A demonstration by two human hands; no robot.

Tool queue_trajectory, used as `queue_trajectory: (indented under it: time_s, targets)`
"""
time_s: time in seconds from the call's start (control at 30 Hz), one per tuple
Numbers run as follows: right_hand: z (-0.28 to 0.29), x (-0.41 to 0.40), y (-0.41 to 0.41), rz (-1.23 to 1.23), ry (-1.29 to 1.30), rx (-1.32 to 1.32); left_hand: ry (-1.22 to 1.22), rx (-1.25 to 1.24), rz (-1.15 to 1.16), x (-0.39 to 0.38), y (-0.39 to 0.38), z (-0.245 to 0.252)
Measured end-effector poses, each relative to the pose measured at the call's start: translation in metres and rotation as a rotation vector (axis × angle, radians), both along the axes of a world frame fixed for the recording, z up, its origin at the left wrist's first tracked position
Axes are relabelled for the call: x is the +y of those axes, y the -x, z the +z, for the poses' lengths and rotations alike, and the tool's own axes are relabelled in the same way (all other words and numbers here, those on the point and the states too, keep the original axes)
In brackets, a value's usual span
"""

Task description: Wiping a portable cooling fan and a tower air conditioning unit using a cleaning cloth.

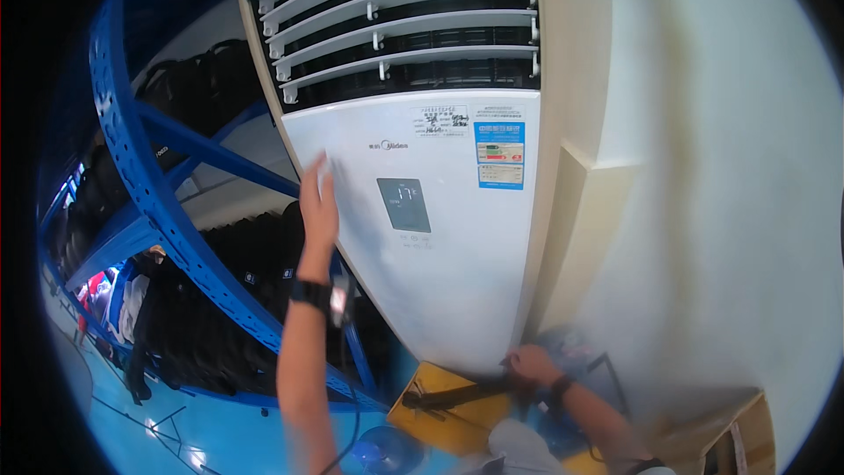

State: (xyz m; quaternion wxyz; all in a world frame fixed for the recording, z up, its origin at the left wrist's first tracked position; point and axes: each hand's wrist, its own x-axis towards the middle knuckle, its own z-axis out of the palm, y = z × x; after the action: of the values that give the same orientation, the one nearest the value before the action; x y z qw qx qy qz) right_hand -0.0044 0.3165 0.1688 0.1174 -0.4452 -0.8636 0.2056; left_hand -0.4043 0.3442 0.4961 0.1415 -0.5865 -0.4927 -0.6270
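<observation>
A white Midea floor-standing air conditioner stands before me, with louvres above, a lit display and stickers on its front. My left hand is raised at the left edge of its front panel, fingers extended and holding nothing; whether it touches the panel is unclear. Low at the right, by the unit's base, my right hand is closed around part of a dark, elongated object, too blurred to name. That object lies across a yellow surface.
Blue metal shelving with black items runs along the left. A large blue water bottle is at the bottom, near the yellow surface. An open cardboard box stands at lower right against the pale wall. A cable hangs beside my left forearm.
</observation>
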Motion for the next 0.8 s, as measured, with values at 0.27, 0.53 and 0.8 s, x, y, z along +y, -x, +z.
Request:
queue_trajectory:
  time_s: [0.27,0.53,0.8]
  targets:
    - [-0.012,0.046,-0.044,-0.053,0.013,0.132,-0.307,0.46,0.129,0.036,-0.079,0.171]
    - [-0.043,0.105,-0.111,-0.211,0.123,0.168,-0.231,0.635,0.316,0.06,-0.11,0.145]
    - [0.068,0.142,-0.092,-0.267,-0.295,0.393,-0.093,0.709,0.434,0.045,-0.087,0.123]
